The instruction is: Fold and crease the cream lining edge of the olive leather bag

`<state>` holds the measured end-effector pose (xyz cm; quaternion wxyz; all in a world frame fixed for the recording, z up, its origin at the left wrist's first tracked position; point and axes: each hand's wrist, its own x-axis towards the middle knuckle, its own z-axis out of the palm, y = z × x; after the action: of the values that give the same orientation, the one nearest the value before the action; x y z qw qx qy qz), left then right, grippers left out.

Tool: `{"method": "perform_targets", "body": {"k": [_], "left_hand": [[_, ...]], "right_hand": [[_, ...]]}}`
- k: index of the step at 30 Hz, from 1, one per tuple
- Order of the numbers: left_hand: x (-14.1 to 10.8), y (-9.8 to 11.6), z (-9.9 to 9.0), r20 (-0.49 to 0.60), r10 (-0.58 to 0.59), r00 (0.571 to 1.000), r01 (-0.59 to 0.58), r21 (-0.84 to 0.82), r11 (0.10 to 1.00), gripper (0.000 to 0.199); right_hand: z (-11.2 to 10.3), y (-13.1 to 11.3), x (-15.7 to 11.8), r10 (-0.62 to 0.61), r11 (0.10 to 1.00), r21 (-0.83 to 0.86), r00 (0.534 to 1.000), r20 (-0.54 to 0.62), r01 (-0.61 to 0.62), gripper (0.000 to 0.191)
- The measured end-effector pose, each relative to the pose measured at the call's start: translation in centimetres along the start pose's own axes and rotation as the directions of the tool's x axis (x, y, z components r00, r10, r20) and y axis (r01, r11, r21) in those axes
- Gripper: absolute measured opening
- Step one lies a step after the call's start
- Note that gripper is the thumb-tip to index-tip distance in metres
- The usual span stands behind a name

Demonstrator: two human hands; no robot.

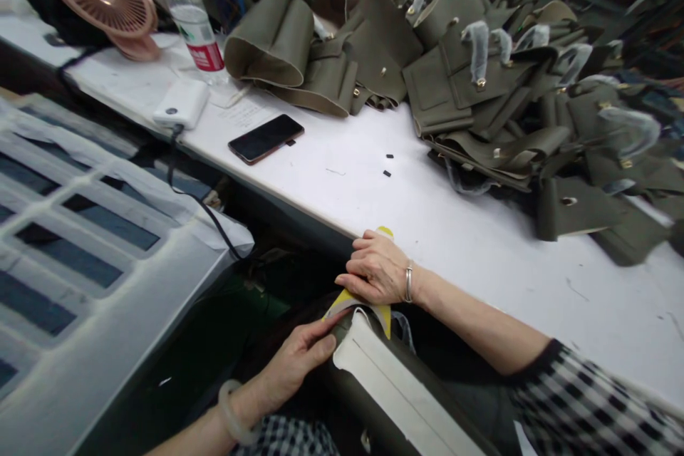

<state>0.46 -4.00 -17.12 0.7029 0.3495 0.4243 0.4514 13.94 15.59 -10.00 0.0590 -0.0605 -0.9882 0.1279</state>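
On my lap lies an olive-green leather bag piece [353, 385] with a long white panel [395, 388] along its side. My left hand [299, 356] pinches the near corner of this bag, thumb on top and index finger stretched along the edge. Just above, my right hand [377, 267] has its fingers curled around a yellow flat piece [385, 320] with a curved edge. That piece sits against the bag's end, and its other tip shows beyond my knuckles. My palm hides most of it, so its kind is unclear.
A white table [331, 178] runs across, with a phone [267, 138], white power bank [182, 103], water bottle [195, 32] and pink fan [107, 0]. Olive bags [454, 85] are heaped at the back right. A white slatted plastic crate [122, 299] stands left.
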Motion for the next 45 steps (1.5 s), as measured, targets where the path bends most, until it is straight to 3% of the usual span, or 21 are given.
{"method": "perform_targets", "body": {"k": [4, 12, 29, 32, 36, 39, 42, 45], "left_hand": [[0.0, 0.3, 0.3, -0.019, -0.055, 0.998, 0.055, -0.003, 0.999, 0.042], [0.3, 1.3, 0.3, -0.011, 0.004, 1.000, -0.003, 0.075, 0.997, 0.027], [0.3, 1.6, 0.5, -0.032, 0.050, 0.998, -0.046, 0.110, 0.993, 0.028], [0.2, 1.2, 0.0, -0.011, 0.031, 0.999, -0.030, 0.055, 0.998, 0.034], [0.5, 1.0, -1.0, 0.080, -0.061, 0.995, 0.076, -0.203, 0.976, 0.043], [1.2, 0.9, -1.2, 0.029, -0.192, 0.981, 0.189, -0.369, 0.910, 0.041], [2.2, 0.5, -0.4, -0.075, -0.340, 0.937, 0.287, -0.388, 0.876, 0.033], [2.9, -0.3, 0.8, -0.056, -0.454, 0.889, 0.401, -0.384, 0.832, 0.029]], "right_hand": [[0.0, 0.0, 1.1, -0.121, 0.993, 0.005, 0.992, 0.039, 0.121, 0.050], [0.0, 0.1, 1.5, -0.205, 0.979, 0.034, 0.977, 0.067, 0.203, 0.050], [0.4, -0.1, 1.0, -0.198, 0.980, 0.034, 0.980, 0.017, 0.197, 0.049], [0.5, -0.1, 0.9, -0.183, 0.983, 0.020, 0.983, 0.024, 0.182, 0.050], [0.3, 0.0, 0.4, -0.118, 0.993, 0.017, 0.993, 0.026, 0.118, 0.051], [0.0, 0.0, 0.0, -0.067, 0.998, 0.006, 0.997, 0.023, 0.067, 0.050], [-0.3, -0.1, -0.3, -0.044, 0.999, -0.010, 0.999, 0.017, 0.044, 0.048], [-0.4, -0.3, -0.3, -0.037, 0.999, -0.020, 0.999, 0.012, 0.038, 0.047]]}}
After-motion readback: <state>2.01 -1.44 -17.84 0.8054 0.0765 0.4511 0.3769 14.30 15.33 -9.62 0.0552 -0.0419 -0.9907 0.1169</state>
